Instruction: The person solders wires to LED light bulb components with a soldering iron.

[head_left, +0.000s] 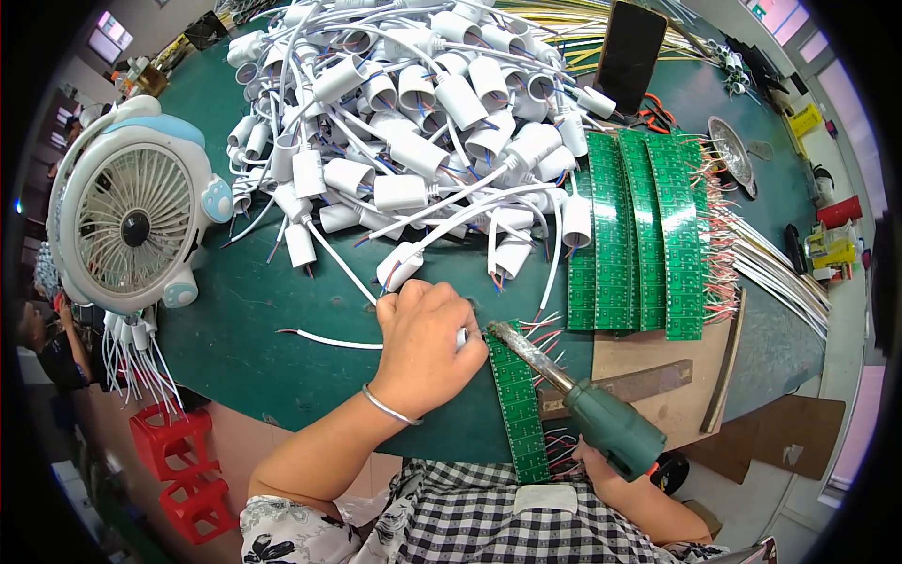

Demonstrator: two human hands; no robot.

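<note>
My left hand point(423, 343) is closed around a small white plastic cap, of which only an end point(460, 340) shows past the fingers. A white cable point(334, 340) with bare wire ends runs out on the left side of that hand. My right hand point(601, 465) grips a soldering iron point(615, 428) with a thick green handle, which partly covers the fingers. The iron's metal tip points up and left, at the top end of a narrow green circuit board strip point(517, 404), close to my left hand. Short red and white wires stick out along the strip's right edge.
A big heap of white caps with cables point(404, 141) covers the far middle. More green circuit boards point(639, 235) lie right, on a wooden board point(620, 352). A fan point(132, 216) stands left. A phone point(631, 56), pliers point(658, 115) and metal dish point(731, 155) lie back right.
</note>
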